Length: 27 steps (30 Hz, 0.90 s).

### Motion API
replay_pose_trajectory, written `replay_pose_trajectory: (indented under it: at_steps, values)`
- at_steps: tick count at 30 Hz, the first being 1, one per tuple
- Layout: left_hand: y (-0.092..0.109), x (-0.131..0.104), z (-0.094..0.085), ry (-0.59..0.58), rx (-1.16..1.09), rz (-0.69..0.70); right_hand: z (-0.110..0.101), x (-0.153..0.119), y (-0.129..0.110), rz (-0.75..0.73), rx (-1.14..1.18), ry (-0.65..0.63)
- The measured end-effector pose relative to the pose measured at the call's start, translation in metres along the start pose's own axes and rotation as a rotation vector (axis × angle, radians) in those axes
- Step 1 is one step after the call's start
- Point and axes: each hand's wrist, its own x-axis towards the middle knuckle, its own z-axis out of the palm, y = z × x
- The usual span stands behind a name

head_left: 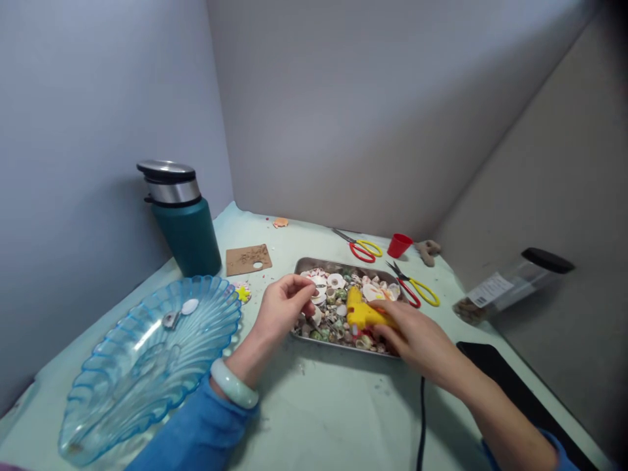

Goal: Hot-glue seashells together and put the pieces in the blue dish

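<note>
Above a metal tray (333, 265) of shells (337, 281), my right hand (417, 333) wraps a yellow glue gun (362, 314); my left hand (280, 306) pinches thumb to fingers, contents indiscernible.

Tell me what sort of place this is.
Probably a craft table in a walled corner: a metal tray full of shells, what looks like a yellow glue gun in the right hand, and two pairs of scissors nearby.

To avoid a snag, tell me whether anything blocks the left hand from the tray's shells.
Nothing visible does: the left hand reaches over the shells, and the yellow glue gun is off to its right.
</note>
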Motion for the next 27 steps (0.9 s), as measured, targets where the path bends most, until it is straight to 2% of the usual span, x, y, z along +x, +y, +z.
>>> replay_pose_trajectory:
  at_steps: [4, 6, 8, 11, 17, 27]
  values:
    - [-0.001, 0.001, -0.003, -0.024, -0.132, -0.037, -0.006, 0.000, 0.011, 0.066, 0.490, 0.279]
    - [-0.001, 0.001, -0.004, -0.045, -0.191, -0.045, -0.007, 0.002, 0.010, 0.082, 0.654, 0.306]
    - [-0.001, 0.002, -0.004, -0.053, -0.249, -0.058, -0.005, 0.005, 0.005, 0.029, 0.741, 0.279]
    - [-0.001, 0.002, -0.004, -0.056, -0.319, -0.097, 0.005, 0.007, -0.007, -0.059, 0.728, 0.247]
    - [-0.002, 0.002, -0.003, -0.070, -0.378, -0.152, 0.021, 0.002, -0.015, -0.298, 0.491, 0.188]
    - [-0.005, 0.001, -0.001, -0.051, -0.322, -0.132, 0.032, 0.002, -0.008, -0.446, 0.510, 0.157]
